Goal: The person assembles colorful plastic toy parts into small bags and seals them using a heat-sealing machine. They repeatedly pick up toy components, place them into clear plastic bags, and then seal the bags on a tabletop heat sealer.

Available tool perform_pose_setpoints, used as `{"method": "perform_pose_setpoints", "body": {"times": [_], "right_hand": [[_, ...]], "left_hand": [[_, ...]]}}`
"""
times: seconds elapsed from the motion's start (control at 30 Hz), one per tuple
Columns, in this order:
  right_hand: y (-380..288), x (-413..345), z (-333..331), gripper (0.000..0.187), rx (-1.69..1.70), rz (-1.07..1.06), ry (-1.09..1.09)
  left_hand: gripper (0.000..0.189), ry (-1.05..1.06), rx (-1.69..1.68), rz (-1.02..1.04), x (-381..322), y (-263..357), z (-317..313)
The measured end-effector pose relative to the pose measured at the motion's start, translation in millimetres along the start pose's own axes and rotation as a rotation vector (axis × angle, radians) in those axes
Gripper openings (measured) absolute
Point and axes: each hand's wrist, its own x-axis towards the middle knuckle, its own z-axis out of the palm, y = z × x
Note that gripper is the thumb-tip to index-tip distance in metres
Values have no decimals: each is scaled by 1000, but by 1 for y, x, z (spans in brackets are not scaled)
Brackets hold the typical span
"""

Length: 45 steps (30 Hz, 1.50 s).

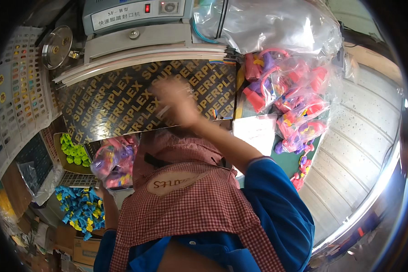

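Observation:
Blurred by motion, my right hand [176,102] is over the dark patterned board [122,98] in front of the heat sealer [139,20]; whether it holds anything is unclear. At the lower left, my left hand [101,191] is at the bottom edge of clear plastic bags of pink and purple toy parts [117,159], its fingers mostly hidden. More clear bags of pink, purple and yellow parts [292,102] lie in a heap on the right of the green worktop [281,170]. White paper [255,136] lies between that heap and the board.
Empty-looking clear plastic bags [275,27] are stacked at the top right. A perforated white plastic basket [20,95] stands at the left. Below it are a box of lime green parts [74,151] and a pile of blue and yellow parts [81,207]. A metal dish [56,47] is beside the sealer.

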Motion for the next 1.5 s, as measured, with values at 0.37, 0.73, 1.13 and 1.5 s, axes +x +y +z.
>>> {"method": "perform_pose_setpoints", "body": {"times": [0.37,0.73,1.13,1.5], "right_hand": [[62,-108,-266,28,-372,554,890],[-89,-87,-267,14,-204,-255,178],[-121,-41,-205,14,-441,-180,314],[-137,58,-120,44,528,282,105]], "left_hand": [[29,-875,-527,819,-259,410,135],[76,-1576,-281,963,-415,599,230],[9,-970,-624,1044,-285,466,35],[4,-552,-762,957,-207,423,-75]]}}
